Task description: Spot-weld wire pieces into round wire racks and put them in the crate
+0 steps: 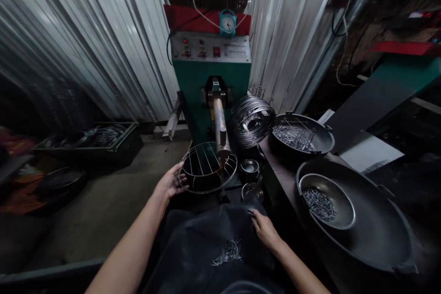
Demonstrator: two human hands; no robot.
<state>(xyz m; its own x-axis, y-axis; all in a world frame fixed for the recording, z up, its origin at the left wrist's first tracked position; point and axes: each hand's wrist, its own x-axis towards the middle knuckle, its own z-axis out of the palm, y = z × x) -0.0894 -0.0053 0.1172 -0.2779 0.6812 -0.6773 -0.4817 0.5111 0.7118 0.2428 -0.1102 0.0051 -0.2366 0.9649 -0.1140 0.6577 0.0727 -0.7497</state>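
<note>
My left hand [172, 181] grips the left rim of a round wire rack [203, 175]. The rack sits under the metal electrode arm [220, 128] of a green machine [189, 76], its far right part beneath the arm's tip. Lower down and to the right, my right hand [264, 228] is closed in a pinch, with a small bit of wire [251, 212] at its fingertips, above a dark cloth [193, 239] on my lap. Several short bent wire pieces [229, 252] lie in a heap on that cloth.
Right of the machine stand a coil of wire [253, 121], small metal bowls [250, 167], a black pan of wire pieces [299, 121] and a large wok [375, 220] holding a steel bowl [346, 202] of wire pieces. A green bin [120, 144] stands at left.
</note>
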